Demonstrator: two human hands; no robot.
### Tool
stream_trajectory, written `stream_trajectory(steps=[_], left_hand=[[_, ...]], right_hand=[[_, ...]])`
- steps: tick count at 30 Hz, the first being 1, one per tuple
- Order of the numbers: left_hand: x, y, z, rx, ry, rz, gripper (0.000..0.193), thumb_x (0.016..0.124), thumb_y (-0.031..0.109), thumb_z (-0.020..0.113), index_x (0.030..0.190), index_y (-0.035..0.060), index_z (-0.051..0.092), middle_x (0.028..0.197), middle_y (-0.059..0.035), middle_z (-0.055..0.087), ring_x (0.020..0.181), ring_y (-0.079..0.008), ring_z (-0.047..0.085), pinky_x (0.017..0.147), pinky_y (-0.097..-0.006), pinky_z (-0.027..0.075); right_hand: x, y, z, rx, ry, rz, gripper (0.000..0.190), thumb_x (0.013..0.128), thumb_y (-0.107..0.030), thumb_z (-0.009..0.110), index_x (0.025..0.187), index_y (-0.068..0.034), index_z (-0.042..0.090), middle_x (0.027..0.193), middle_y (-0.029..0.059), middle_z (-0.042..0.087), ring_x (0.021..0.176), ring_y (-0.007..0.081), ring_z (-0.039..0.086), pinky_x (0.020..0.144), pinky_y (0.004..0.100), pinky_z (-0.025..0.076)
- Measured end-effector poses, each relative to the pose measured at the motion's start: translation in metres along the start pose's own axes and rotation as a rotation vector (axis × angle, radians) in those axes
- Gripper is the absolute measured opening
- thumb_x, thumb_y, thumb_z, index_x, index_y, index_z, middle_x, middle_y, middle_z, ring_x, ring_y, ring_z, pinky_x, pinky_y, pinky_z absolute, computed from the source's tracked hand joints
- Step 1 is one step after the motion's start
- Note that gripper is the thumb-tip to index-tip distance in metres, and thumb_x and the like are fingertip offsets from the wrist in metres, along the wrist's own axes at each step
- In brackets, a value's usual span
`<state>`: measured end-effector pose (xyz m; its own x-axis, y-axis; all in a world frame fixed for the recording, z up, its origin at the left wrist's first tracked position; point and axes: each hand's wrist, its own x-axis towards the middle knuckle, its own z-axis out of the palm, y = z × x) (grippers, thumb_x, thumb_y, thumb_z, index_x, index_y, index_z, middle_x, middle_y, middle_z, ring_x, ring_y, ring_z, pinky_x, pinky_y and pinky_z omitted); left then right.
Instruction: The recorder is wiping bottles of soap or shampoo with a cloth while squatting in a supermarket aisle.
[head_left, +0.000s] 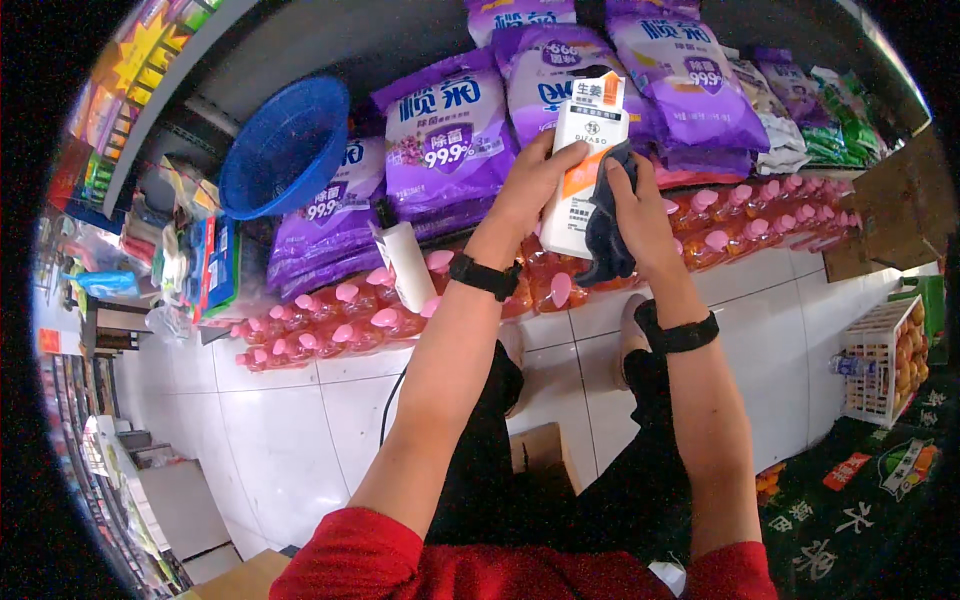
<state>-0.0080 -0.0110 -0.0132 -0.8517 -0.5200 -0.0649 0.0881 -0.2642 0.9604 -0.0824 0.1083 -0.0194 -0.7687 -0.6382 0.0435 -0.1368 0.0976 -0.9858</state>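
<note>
My left hand (527, 182) grips the left side of a white plastic shampoo bottle (574, 221) with an orange band and printed writing. A dark grey cloth (611, 236) is bunched in my right hand (643, 214), pressed against the bottle's right side and hanging below it. Behind the bottle's top lie purple bags of laundry powder (450, 142). Left of my left wrist, a second white bottle (405, 266) with a dark top leans on the pink-capped bottles (360, 296) of reddish liquid. My fingers hide part of the front label.
A blue plastic basin (289, 150) tilts on the bags at left. Pink-capped bottles line the floor along the shelf. A cardboard box (892, 199) and a white crate (870, 367) of round produce stand at right. Another cardboard box (547, 457) sits between my legs.
</note>
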Motion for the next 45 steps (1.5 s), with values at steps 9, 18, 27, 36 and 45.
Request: stream_trajectory(steps=[9, 18, 27, 36, 45], left_hand=[[0.004, 0.001, -0.002, -0.156, 0.02, -0.025, 0.043, 0.084, 0.027, 0.054, 0.115, -0.0017, 0.043, 0.103, -0.0116, 0.056, 0.09, -0.0166, 0.056, 0.077, -0.0292, 0.046], [0.0, 0.004, 0.004, -0.009, 0.032, 0.031, 0.051, 0.079, 0.023, 0.063, 0.119, 0.0, 0.041, 0.108, -0.0105, 0.055, 0.093, -0.0163, 0.056, 0.079, -0.0278, 0.045], [0.0, 0.008, -0.002, -0.217, -0.023, -0.066, 0.049, 0.074, 0.022, 0.068, 0.111, -0.0007, 0.046, 0.099, -0.0118, 0.058, 0.083, -0.0184, 0.06, 0.07, -0.0309, 0.05], [0.004, 0.008, -0.005, -0.177, 0.033, -0.119, 0.049, 0.079, 0.037, 0.061, 0.11, 0.0007, 0.049, 0.096, -0.0102, 0.059, 0.078, -0.0165, 0.06, 0.066, -0.0299, 0.05], [-0.001, 0.009, -0.003, -0.295, 0.004, -0.118, 0.053, 0.085, 0.047, 0.047, 0.113, 0.0024, 0.049, 0.102, -0.0118, 0.058, 0.09, -0.0172, 0.058, 0.076, -0.0315, 0.048]], right_hand=[[-0.004, -0.007, 0.002, -0.031, 0.037, 0.001, 0.044, 0.088, -0.029, 0.047, 0.118, 0.003, 0.039, 0.103, 0.014, 0.053, 0.093, 0.0183, 0.051, 0.082, 0.0277, 0.04], [0.0, 0.002, 0.005, -0.099, 0.055, -0.08, 0.054, 0.085, -0.035, 0.049, 0.119, 0.006, 0.035, 0.099, 0.0247, 0.056, 0.094, 0.0328, 0.056, 0.082, 0.0362, 0.042], [0.001, -0.002, 0.008, -0.051, 0.045, -0.09, 0.044, 0.086, -0.029, 0.05, 0.113, 0.004, 0.043, 0.097, 0.0173, 0.055, 0.088, 0.0231, 0.054, 0.079, 0.0306, 0.041], [-0.002, -0.008, 0.01, -0.066, 0.022, -0.134, 0.049, 0.082, -0.031, 0.054, 0.113, 0.006, 0.043, 0.095, 0.0207, 0.058, 0.086, 0.0276, 0.058, 0.079, 0.0332, 0.043], [0.006, -0.008, 0.001, 0.115, 0.036, -0.024, 0.047, 0.083, -0.032, 0.053, 0.111, 0.005, 0.046, 0.098, 0.0152, 0.057, 0.089, 0.0208, 0.053, 0.08, 0.0289, 0.041]])
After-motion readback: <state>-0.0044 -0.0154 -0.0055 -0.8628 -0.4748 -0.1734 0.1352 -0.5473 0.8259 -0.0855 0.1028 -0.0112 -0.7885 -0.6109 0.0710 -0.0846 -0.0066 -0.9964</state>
